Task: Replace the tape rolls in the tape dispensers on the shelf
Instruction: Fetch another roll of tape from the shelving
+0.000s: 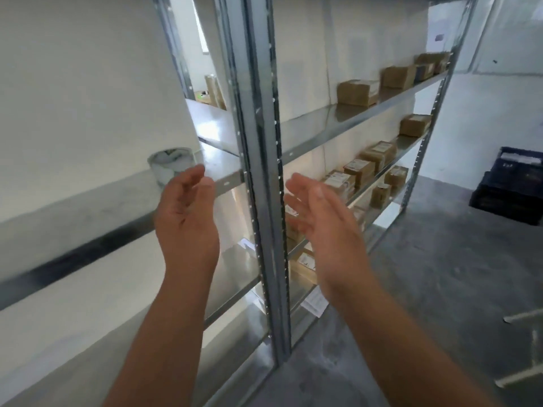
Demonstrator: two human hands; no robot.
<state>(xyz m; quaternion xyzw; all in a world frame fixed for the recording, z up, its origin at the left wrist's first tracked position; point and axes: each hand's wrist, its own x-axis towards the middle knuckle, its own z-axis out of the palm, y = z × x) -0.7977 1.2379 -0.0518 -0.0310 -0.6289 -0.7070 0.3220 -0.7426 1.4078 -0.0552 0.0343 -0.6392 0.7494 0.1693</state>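
Both hands empty, left hand (188,212) and right hand (320,218) fingers spread; blurry reach could knock the tape roll (171,167) off the shelf (88,207) edge.

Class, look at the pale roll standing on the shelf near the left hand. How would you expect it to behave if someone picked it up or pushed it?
The roll stands on its flat end on the metal shelf, so a push would probably slide it rather than roll it. Tipped onto its round side, it would likely roll. It looks hollow, so probably light and stiff; blur hides more. Both the left hand and the right hand are empty.
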